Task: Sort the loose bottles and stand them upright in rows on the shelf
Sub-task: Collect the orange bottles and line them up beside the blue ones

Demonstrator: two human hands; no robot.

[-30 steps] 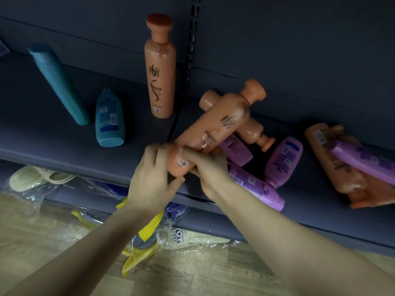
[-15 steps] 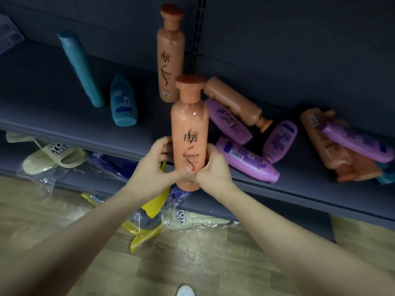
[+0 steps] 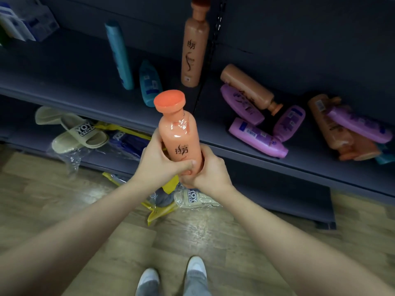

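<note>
Before shelf (image 3: 70, 69), orange bottle (image 3: 179, 135) held upright

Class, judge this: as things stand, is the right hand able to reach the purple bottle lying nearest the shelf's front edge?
Probably not yet: the right hand and left hand both grip the orange bottle. Nothing blocks the purple bottle itself.

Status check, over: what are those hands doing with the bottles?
Left hand and right hand both grip the held orange bottle, upright, in front of the shelf edge. Standing orange bottle at the back; purple bottles lie loose. Path looks open.
</note>
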